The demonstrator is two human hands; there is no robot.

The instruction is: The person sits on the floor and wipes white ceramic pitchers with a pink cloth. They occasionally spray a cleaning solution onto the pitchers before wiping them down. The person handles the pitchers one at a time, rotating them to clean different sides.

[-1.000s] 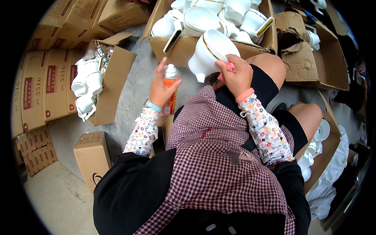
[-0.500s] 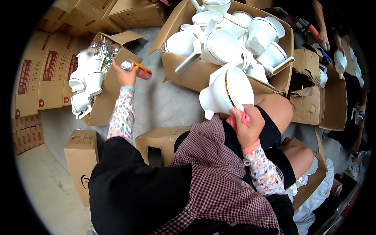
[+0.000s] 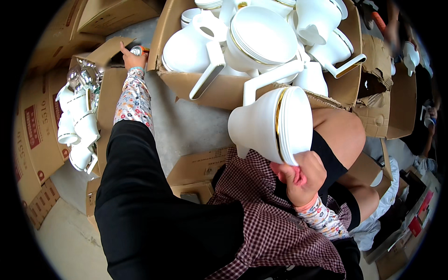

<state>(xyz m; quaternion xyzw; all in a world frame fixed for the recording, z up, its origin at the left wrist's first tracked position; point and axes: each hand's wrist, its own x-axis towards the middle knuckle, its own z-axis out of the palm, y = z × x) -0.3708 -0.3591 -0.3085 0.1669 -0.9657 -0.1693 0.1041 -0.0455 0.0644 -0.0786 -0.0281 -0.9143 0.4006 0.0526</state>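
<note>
My left hand [image 3: 134, 60] reaches far out to the upper left, wrapped around an orange-red spray can [image 3: 138, 50] with a pale top; one finger sticks out. It is between a small carton and the left corner of a large one. Over my lap, my right hand [image 3: 305, 179] grips the rim of a white plastic jug [image 3: 254, 123] with a gold band and an angular handle. The jug lies tilted on its side, its wide end to the right. A pink cloth [image 3: 287, 172] is bunched in the same hand against the rim.
A large open carton [image 3: 210, 88] ahead is heaped with white jugs [image 3: 263, 35]. The small carton [image 3: 108, 88] at left holds more white jugs and shiny silver pieces. Stacked cartons [image 3: 39, 116] stand farther left. At right are a torn carton [image 3: 373, 93] and a co-worker's arm [image 3: 393, 32].
My left hand has carried the spray can farther away, to beside the large carton. The jug has tipped slightly in my right hand. The whole view has shifted.
</note>
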